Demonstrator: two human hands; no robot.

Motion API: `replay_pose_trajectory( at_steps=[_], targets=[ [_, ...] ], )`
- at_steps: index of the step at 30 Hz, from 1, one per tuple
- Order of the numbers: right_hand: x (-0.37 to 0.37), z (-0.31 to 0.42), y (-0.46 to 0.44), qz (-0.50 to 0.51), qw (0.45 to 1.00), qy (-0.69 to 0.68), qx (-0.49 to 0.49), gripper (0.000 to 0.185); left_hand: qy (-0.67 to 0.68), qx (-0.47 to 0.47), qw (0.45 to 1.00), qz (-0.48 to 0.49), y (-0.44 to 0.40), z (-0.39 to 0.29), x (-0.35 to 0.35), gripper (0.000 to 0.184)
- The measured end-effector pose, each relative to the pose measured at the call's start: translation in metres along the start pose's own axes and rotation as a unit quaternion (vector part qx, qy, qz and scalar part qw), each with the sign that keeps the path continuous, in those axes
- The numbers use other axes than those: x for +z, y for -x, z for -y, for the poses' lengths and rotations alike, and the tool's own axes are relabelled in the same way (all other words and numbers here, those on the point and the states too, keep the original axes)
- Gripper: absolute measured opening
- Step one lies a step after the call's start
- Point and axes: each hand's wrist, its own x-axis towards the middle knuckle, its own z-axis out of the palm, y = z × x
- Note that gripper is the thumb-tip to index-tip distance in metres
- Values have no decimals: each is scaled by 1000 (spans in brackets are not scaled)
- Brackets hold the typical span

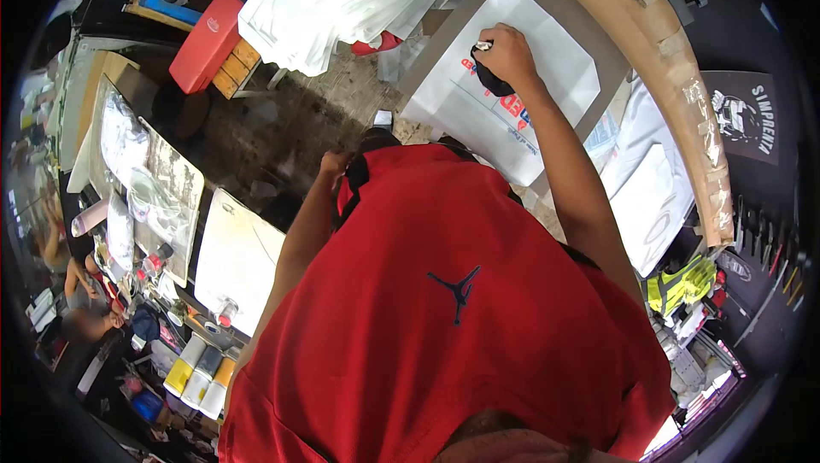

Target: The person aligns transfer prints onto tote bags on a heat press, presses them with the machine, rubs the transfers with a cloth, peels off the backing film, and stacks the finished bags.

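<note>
My right hand (506, 55) is closed round a bundled black cloth (489, 79), with a small whitish bit showing at the fingertips. It presses on a white sheet (564, 74) with cut corners and red and blue print, which lies on a grey board (615, 53). Low beside my red shirt (410, 232), near my leg, my left hand (335, 162) has its fingers curled; what they hold, if anything, is too small to tell.
White plastic bags (333, 2) hang at the top, beside a red box (206, 41). A taped cardboard edge (683, 79) curves along the right. At the left are a worktable (175, 181), bottles and yellow containers (178, 375). Another person (90, 318) is at the far left.
</note>
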Motion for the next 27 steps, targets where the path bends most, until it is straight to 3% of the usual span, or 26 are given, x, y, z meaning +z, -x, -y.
replay_pose_trajectory(
  at_steps=[3, 5, 7, 11, 14, 17, 21, 23, 24, 27],
  targets=[
    [9, 21, 9, 43, 999, -13, 19, 15, -17, 39, 998, -37, -14, 13, 5, 33],
    [9, 27, 13, 63, 997, -40, -22, 16, -33, 54, 996, -69, -11, 14, 6, 36],
    [10, 21, 4, 31, 998, -38, 26, 15, 6, 13, 1000, -21, 2, 5, 3, 40],
    [11, 21, -1, 5, 1000, -2, 17, 20, 28, 39, 999, -7, -4, 3, 5, 39],
    [23, 32, 15, 31, 999, -18, 9, 17, -30, 35, 999, -7, 4, -12, 1, 34],
    [14, 21, 7, 29, 999, -17, 6, 17, -5, 4, 999, 47, -3, -4, -1, 30],
    [15, 3, 4, -28, 1000, -7, -13, 24, 49, 1, 999, 19, 0, 2, -7, 27],
    [27, 19, 24, -159, 985, 36, -47, 32, 68, 10, 997, 20, 0, -12, -8, 26],
    [25, 32, 34, -126, 988, 77, -33, 37, 52, 1, 998, 22, 9, -18, -11, 25],
    [32, 28, 58, -107, 991, 26, -80, 30, 23, -36, 998, 42, 12, -13, -7, 23]
  ],
)
